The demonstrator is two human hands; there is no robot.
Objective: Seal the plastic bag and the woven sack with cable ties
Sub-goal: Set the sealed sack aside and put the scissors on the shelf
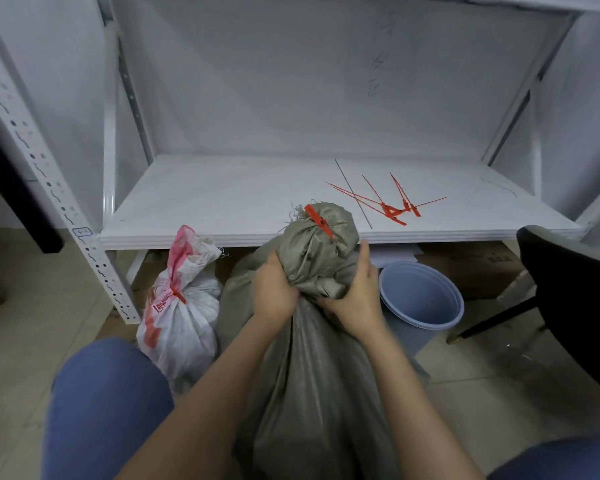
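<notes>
A grey-green woven sack stands on the floor between my knees. Its bunched top is cinched by a red cable tie. My left hand grips the sack's neck from the left and my right hand grips it from the right, both just below the tied bunch. To the left stands a white and red plastic bag, its neck closed with a red cable tie. Several spare red cable ties lie on the white shelf.
A thin grey rod lies on the shelf among the ties. A blue bucket stands right of the sack, with cardboard behind it. A black chair is at the right. A perforated shelf post rises at the left.
</notes>
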